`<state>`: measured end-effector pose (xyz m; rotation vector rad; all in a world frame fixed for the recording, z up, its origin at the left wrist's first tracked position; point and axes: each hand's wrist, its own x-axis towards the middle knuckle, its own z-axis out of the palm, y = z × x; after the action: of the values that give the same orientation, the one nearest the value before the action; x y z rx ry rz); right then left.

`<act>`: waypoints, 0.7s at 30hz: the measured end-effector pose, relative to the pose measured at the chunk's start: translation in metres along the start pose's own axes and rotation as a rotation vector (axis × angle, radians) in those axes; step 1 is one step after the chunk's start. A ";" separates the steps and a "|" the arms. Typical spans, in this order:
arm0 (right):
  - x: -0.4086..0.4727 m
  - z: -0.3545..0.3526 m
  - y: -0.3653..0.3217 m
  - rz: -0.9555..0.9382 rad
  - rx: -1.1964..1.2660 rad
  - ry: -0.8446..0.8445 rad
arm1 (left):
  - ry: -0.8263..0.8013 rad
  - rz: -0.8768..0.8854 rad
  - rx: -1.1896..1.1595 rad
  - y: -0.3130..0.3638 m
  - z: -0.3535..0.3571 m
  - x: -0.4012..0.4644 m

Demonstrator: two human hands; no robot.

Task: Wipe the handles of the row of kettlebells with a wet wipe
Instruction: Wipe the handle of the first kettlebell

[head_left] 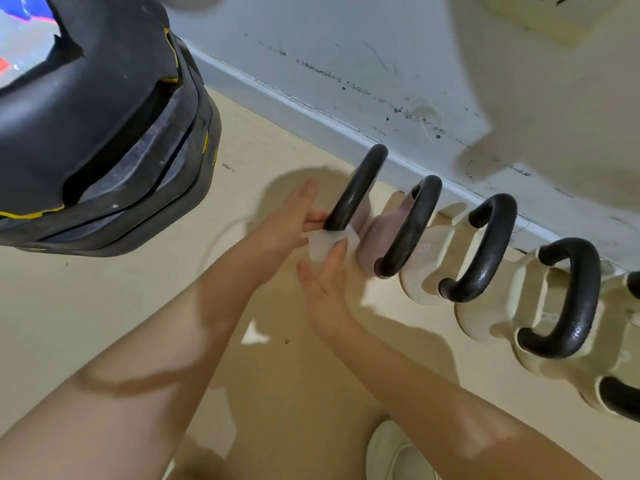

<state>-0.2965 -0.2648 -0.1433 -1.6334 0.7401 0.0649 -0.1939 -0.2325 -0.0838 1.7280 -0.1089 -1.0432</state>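
A row of pale kettlebells with black handles stands along the wall's baseboard. The leftmost handle [356,188] is the one under my hands. A white wet wipe [320,245] is wrapped around the near end of that handle. My left hand [294,220] holds the handle's lower end from the left, its fingers curled around it. My right hand [325,285] reaches up from below, its fingertips pinching the wipe against the handle. Further right stand the second handle [412,226], the third handle [485,251] and the fourth handle [568,299].
A stack of black rubber weight plates [104,133] with yellow marks looms at the upper left, close to my left hand. The scuffed white wall [346,64] runs behind the row. My white shoe [398,452] stands on the beige floor [104,299] at the bottom.
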 end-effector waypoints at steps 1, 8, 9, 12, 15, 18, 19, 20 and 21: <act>0.006 -0.003 -0.003 -0.041 0.001 0.064 | 0.008 -0.004 -0.033 -0.001 0.000 -0.001; 0.013 -0.015 0.003 -0.298 -0.209 0.061 | -0.004 -0.007 -0.092 -0.008 -0.002 -0.002; 0.017 -0.015 0.006 -0.292 -0.238 0.064 | -0.003 -0.005 -0.084 -0.009 -0.002 -0.001; 0.028 -0.018 0.001 -0.325 -0.427 0.169 | 0.001 -0.021 -0.110 -0.011 -0.002 0.002; 0.046 -0.032 -0.012 -0.358 -0.550 0.222 | 0.015 -0.044 -0.160 -0.017 -0.003 0.004; 0.061 -0.046 -0.029 -0.454 -0.753 0.285 | 0.020 -0.056 -0.218 -0.019 -0.002 0.001; 0.065 -0.049 -0.032 -0.503 -0.863 0.299 | 0.028 -0.054 -0.232 -0.019 -0.002 0.000; 0.068 -0.051 -0.035 -0.546 -0.956 0.285 | 0.042 -0.050 -0.245 -0.019 -0.001 0.000; 0.069 -0.051 -0.036 -0.598 -1.034 0.254 | 0.059 -0.045 -0.257 -0.019 0.000 -0.001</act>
<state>-0.2424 -0.3395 -0.1318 -2.8379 0.3624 -0.2331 -0.2018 -0.2234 -0.0990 1.5316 0.0979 -0.9920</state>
